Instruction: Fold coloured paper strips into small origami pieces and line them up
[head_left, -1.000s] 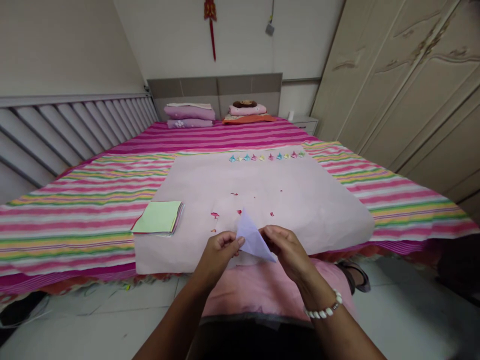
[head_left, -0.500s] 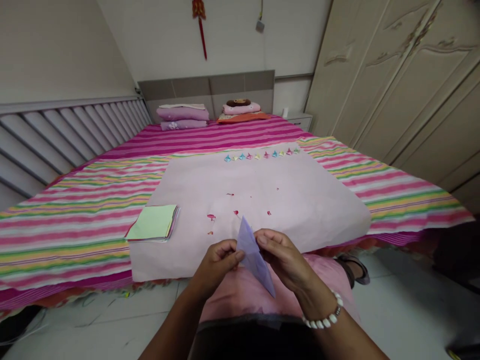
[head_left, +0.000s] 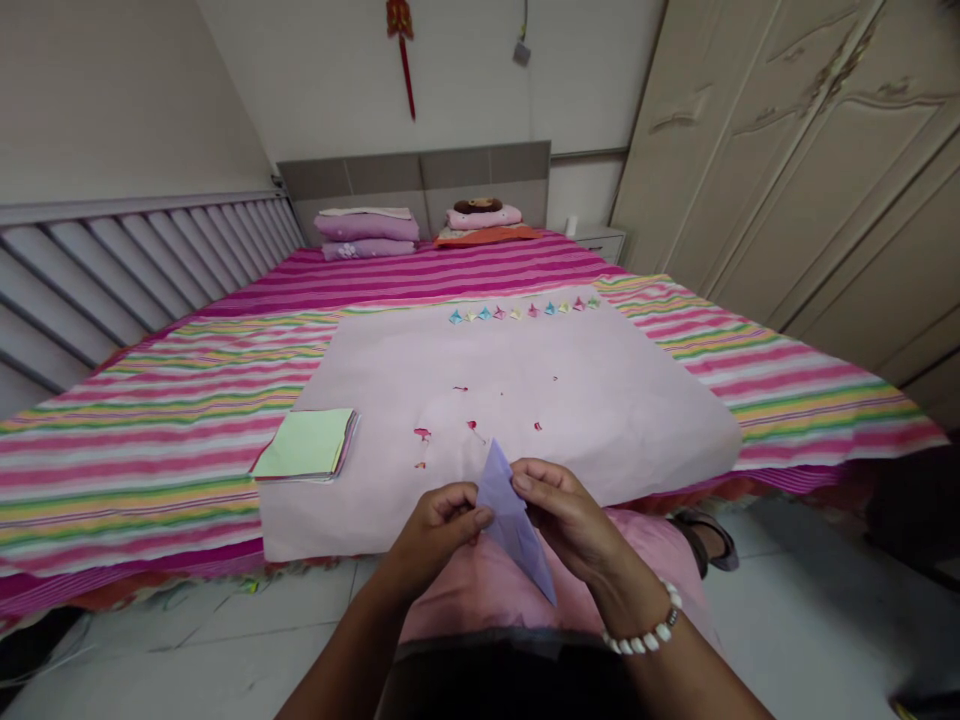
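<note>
A folded sheet of purple paper is held up over my lap, at the near edge of a large pale sheet. My left hand pinches its left edge between thumb and fingers. On the opposite side, my right hand grips the right edge, thumb on top; a white bead bracelet is on that wrist. The paper has a pointed top and a long point hanging down toward my lap. Part of its back side is hidden by my fingers.
A stack of coloured paper, green on top, lies at the pale sheet's left edge. Several small folded paper pieces form a row at the far edge. Red marks dot the middle. Striped bedding surrounds the sheet.
The purple paper has shifted slightly to the right and down, its top point a little lower. Both hands keep their hold on it.
</note>
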